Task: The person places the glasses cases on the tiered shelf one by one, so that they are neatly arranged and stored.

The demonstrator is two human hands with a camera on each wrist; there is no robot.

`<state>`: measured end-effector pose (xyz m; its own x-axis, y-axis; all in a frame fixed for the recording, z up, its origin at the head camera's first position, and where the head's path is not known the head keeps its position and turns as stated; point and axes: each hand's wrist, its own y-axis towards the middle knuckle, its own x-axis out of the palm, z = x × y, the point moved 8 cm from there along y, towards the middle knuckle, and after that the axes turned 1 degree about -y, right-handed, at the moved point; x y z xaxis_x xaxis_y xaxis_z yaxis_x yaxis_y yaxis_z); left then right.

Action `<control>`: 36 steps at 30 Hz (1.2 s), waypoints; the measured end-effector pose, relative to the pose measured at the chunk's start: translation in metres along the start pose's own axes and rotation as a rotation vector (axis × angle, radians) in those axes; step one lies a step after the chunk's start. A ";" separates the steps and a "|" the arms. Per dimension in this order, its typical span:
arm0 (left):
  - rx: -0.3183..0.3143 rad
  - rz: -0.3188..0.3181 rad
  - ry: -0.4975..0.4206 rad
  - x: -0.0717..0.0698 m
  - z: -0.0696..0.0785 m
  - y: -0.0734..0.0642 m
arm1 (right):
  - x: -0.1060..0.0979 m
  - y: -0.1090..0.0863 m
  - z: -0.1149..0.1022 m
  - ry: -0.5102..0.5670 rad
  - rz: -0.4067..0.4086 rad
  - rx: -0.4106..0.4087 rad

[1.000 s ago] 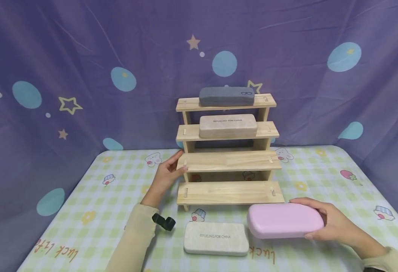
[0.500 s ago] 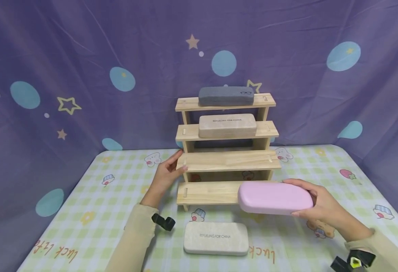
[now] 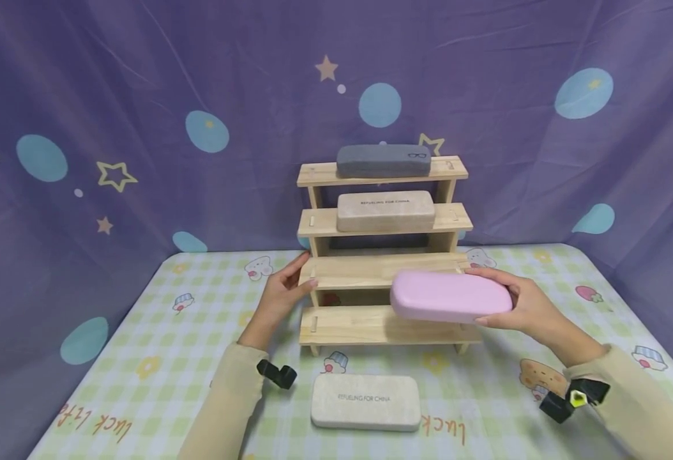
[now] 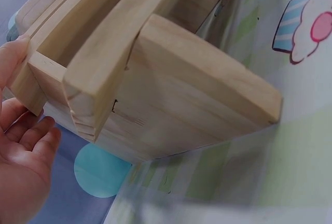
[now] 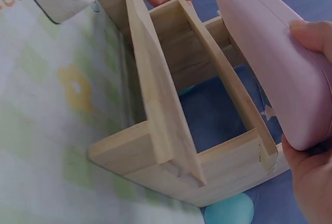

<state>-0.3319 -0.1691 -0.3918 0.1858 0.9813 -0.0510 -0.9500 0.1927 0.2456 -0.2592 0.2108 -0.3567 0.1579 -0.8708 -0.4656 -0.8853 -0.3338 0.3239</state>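
With left grip (image 3: 278, 298), pinching wooden rack (image 3: 354, 273) at left edge. Then clasping pink case (image 3: 446, 296) by its right end with right grip (image 3: 527, 305), in air across rack's right edge, long axis sideways, pointing left.

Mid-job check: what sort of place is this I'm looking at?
Probably a staged tabletop setup rather than an ordinary room: patterned purple fabric hangs behind and on both sides, a green-checked table cover lies below, and a tiered wooden rack stands on it.
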 end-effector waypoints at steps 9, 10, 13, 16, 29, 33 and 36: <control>-0.009 0.003 -0.005 0.000 -0.002 0.001 | 0.005 0.029 0.001 0.002 -0.006 0.017; -0.010 0.004 -0.005 0.000 -0.002 0.001 | 0.006 0.032 0.001 0.012 -0.010 0.019; -0.009 0.004 0.001 0.000 -0.001 0.002 | 0.008 0.041 -0.001 0.026 -0.014 0.022; -0.007 0.012 0.004 0.000 0.000 0.002 | 0.012 0.050 -0.001 0.055 -0.030 0.038; -0.016 0.014 -0.002 -0.001 0.000 0.002 | 0.026 0.078 -0.001 0.043 -0.087 0.090; -0.021 0.016 0.003 -0.001 0.000 0.002 | 0.031 0.083 0.001 0.073 -0.091 0.101; -0.026 0.016 0.004 0.000 0.000 0.001 | 0.036 0.087 0.002 0.078 -0.098 0.094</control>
<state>-0.3329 -0.1690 -0.3915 0.1692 0.9842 -0.0513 -0.9592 0.1764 0.2211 -0.3308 0.1512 -0.3468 0.2756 -0.8625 -0.4245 -0.9005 -0.3862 0.2000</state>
